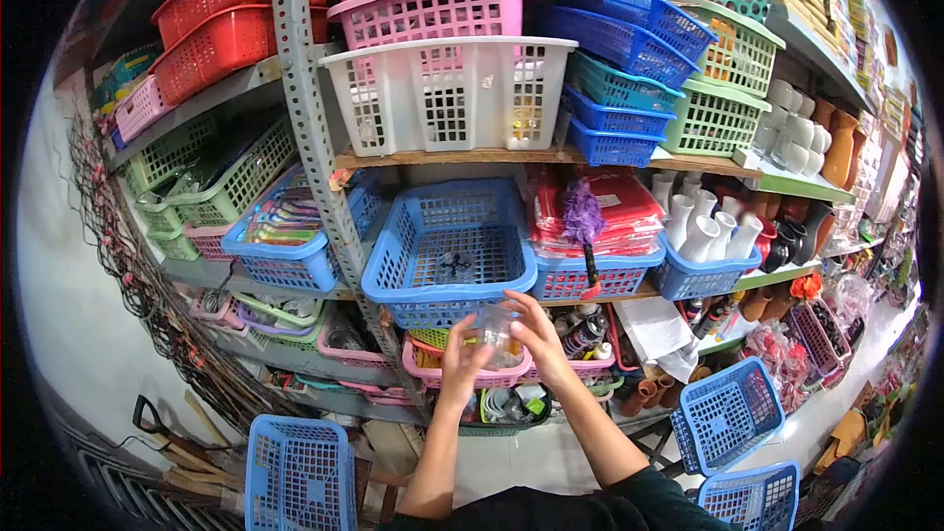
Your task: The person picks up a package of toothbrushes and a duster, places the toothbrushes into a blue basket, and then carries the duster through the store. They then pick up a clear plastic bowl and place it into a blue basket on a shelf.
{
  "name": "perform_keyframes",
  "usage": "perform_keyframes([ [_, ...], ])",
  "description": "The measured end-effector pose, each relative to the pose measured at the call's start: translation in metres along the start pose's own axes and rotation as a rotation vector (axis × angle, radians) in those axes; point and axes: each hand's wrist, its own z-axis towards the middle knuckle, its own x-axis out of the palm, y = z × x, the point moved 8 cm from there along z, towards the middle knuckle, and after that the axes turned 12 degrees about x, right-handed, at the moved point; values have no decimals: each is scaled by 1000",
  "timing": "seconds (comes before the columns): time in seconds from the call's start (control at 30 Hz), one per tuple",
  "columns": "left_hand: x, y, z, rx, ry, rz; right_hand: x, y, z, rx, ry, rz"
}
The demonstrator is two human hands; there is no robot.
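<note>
Nearest: left hand (462, 354) and right hand (536, 334) raised together, both grasping a small clear plastic container (495, 331) just below the blue basket (447, 251). Judged light, thin-walled, slippery; hold by the sides.

both arms reach up and forward from the bottom of the view, forearms bare, a dark sleeve showing only near the right elbow. the left forearm rises almost straight, wrist a little bent back, and the left hand (464, 352) has its back toward the viewer with fingers curled inward toward the other hand. the right forearm slants up from the lower right to the middle, and the right hand (536, 334) sits slightly higher, its fingers arched over and its thumb pointing left. the two hands are close together, fingertips nearly meeting, both cupped around something small and clear between them. neither hand is flat or spread; both are in a loose, rounded grip.
</note>
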Motion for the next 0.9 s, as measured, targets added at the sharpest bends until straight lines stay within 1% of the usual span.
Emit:
perform_keyframes([
  [0.07,1,-32,-1,252,-17,491,22,17,1,-235,103,-409],
  [0.1,1,-40,1,263,-49,411,30,23,3,-185,147,-542],
  [0.13,-3,-49,4,272,-68,424,30,20,11,-138,185,-464],
  [0.2,-3,-75,10,402,-34,754,38,26,22,-132,239,-526],
  [0.23,-3,-90,15,509,-18,967,40,30,27,-95,178,-657],
  [0.27,-6,-98,21,508,-30,976,46,35,32,-164,162,-779],
  [0.33,1,-115,32,562,44,1134,56,45,39,-140,177,-787],
  [0.37,2,-120,37,567,56,1139,60,49,44,-190,163,-819],
  [0.4,2,-125,42,568,57,1139,63,50,49,-190,162,-820],
  [0.47,12,-137,50,705,154,1333,71,52,59,-220,136,-992],
  [0.53,7,-139,62,723,166,1333,80,59,66,-230,128,-1013],
  [0.6,4,-139,72,755,219,1361,85,67,74,-191,52,-1106],
  [0.63,5,-142,75,754,249,1339,91,73,76,-236,30,-1148],
  [0.67,0,-141,79,758,254,1333,94,72,79,-238,22,-1150],
  [0.73,-9,-142,88,756,257,1144,91,69,89,-255,-83,-1140],
  [0.77,-15,-142,90,716,268,1107,85,67,94,-288,-148,-1097],
  [0.8,-23,-141,92,716,274,1098,83,61,98,-285,-157,-1101],
  [0.87,-46,-124,99,614,303,1419,66,58,100,-297,-418,-1161],
  [0.9,-50,-120,98,697,358,1533,61,52,102,-288,-458,-1189],
])
